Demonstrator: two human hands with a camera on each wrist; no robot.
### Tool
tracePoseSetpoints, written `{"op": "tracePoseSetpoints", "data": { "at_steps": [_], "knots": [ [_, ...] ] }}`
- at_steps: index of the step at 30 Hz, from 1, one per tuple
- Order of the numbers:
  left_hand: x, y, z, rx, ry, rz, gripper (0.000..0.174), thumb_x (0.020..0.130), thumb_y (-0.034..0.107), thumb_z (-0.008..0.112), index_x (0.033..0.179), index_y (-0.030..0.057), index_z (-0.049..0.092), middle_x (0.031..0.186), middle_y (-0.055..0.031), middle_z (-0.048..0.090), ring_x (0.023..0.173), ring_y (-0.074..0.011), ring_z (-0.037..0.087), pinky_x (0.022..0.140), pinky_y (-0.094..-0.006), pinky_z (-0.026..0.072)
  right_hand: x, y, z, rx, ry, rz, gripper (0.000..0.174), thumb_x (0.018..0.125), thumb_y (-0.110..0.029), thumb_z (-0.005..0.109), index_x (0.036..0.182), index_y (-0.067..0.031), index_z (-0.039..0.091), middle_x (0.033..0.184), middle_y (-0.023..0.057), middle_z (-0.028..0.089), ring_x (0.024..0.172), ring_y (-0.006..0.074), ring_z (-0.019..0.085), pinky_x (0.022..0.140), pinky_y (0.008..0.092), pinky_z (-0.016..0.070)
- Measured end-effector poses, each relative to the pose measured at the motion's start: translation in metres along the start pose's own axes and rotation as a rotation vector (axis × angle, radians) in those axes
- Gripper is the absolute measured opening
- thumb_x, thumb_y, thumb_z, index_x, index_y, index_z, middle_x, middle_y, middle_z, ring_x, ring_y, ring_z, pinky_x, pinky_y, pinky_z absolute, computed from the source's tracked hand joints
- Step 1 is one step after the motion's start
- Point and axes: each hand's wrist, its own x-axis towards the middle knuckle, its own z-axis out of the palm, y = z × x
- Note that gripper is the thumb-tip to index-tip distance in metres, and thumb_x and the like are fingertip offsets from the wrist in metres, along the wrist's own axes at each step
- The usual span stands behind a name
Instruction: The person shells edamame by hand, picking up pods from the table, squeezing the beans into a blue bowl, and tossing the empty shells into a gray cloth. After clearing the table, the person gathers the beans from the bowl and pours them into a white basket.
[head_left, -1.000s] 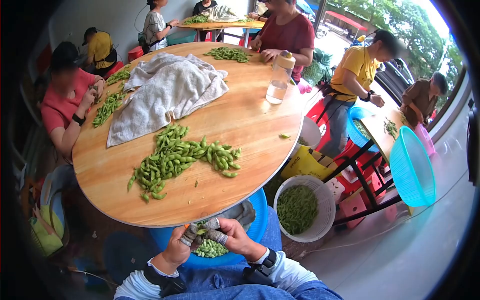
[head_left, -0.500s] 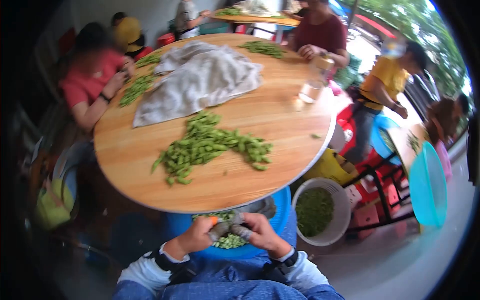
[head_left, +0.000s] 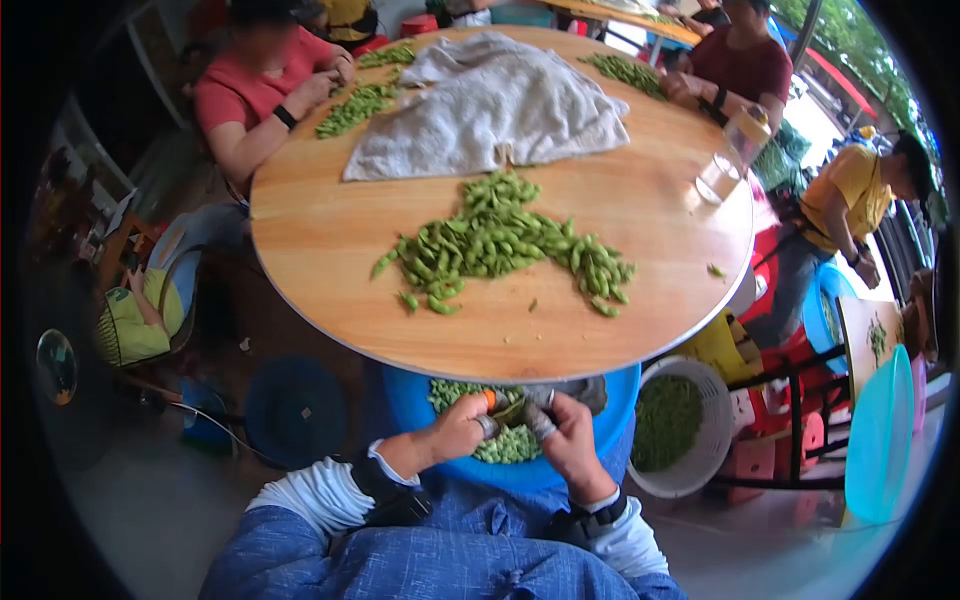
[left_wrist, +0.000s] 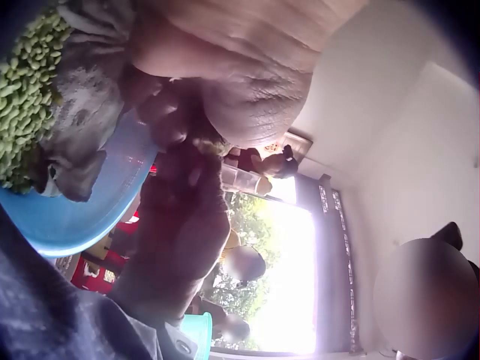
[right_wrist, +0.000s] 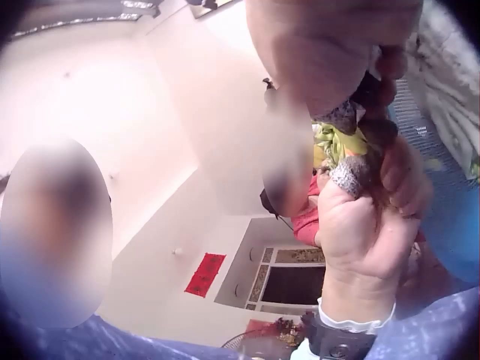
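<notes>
My left hand (head_left: 452, 432) and right hand (head_left: 572, 445) meet in front of me over a blue basin (head_left: 618, 420). Grey wrappings cover both thumbs, and an orange band shows on a left finger. Between the fingertips the two hands pinch green soybean pods (right_wrist: 339, 142), plainest in the right wrist view. In the left wrist view the fingers hide most of the pods. Shelled green beans (head_left: 507, 445) fill part of the basin below, with a grey cloth (left_wrist: 86, 97) beside them. On the table edge's far side lies a pile of pods (head_left: 490, 240).
The round wooden table (head_left: 330, 250) carries a crumpled whitish towel (head_left: 490, 105) and a bottle (head_left: 722, 175). To the right stands a white basket (head_left: 712, 450) of green pods or husks. A dark blue basin (head_left: 295, 410) sits on the floor at left. Other people sit around.
The head view has swung left and down, so the table appears further right and higher. Both hands stay together over the basin, their fingers shifting on the pods.
</notes>
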Motion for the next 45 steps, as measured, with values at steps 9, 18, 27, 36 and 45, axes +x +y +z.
{"op": "tracePoseSetpoints", "data": {
  "at_steps": [9, 18, 27, 36, 45],
  "knots": [
    [-0.02, 0.049, -0.007, 0.885, 0.157, 0.337, 0.021, 0.076, 0.004, 0.055, 0.097, 0.0026, 0.056, 0.078, -0.0114, 0.06, 0.071, -0.0156, 0.058, 0.064, -0.0257, 0.0441, -0.011, -0.015, -0.033, -0.038, 0.16, 0.021, 0.011, 0.08, -0.003, 0.054, 0.089, 0.0027, 0.057, 0.079, 0.0006, 0.058, 0.071, 0.0072, 0.05, 0.063, 0.0215, 0.0427],
    [0.016, 0.094, -0.082, 1.579, 0.498, 0.442, 0.012, 0.073, 0.013, 0.053, 0.082, 0.0053, 0.055, 0.075, -0.0113, 0.056, 0.07, -0.0298, 0.055, 0.061, -0.0402, 0.0423, -0.028, -0.01, -0.117, 0.202, 0.654, 0.046, 0.016, 0.082, -0.013, 0.054, 0.094, -0.0038, 0.057, 0.068, -0.0009, 0.054, 0.056, 0.0032, 0.046, 0.047, 0.015, 0.0337],
    [0.019, 0.092, -0.048, 1.581, 0.413, 0.446, 0.009, 0.069, 0.01, 0.053, 0.077, 0.0049, 0.053, 0.065, -0.0124, 0.055, 0.061, -0.0301, 0.055, 0.053, -0.0402, 0.0413, -0.001, -0.04, -0.017, 0.253, 0.063, 0.105, 0.032, 0.082, -0.007, 0.055, 0.11, 0.0054, 0.047, 0.09, 0.0047, 0.057, 0.079, 0.0109, 0.054, 0.072, 0.0223, 0.0433],
    [0.021, 0.101, -0.029, 1.479, 0.37, 0.297, 0.017, 0.071, 0.016, 0.059, 0.081, 0.0028, 0.057, 0.063, -0.0171, 0.056, 0.062, -0.0335, 0.055, 0.056, -0.0409, 0.0426, 0.004, -0.028, -0.006, 0.204, -0.056, 0.056, 0.036, 0.083, -0.007, 0.053, 0.116, 0.0042, 0.043, 0.1, 0.0025, 0.053, 0.088, 0.0088, 0.05, 0.078, 0.0238, 0.0411],
    [0.003, 0.078, 0.009, 0.003, 0.037, 0.079, 0.014, 0.076, 0.008, 0.062, 0.084, 0.0027, 0.052, 0.073, 0.002, 0.054, 0.064, -0.005, 0.051, 0.057, -0.0178, 0.0409, -0.007, -0.053, -0.011, 0.447, -0.086, 0.14, 0.024, 0.082, -0.008, 0.054, 0.103, 0.0025, 0.052, 0.093, 0.0018, 0.058, 0.083, 0.008, 0.052, 0.073, 0.021, 0.0414]
  ]
}}
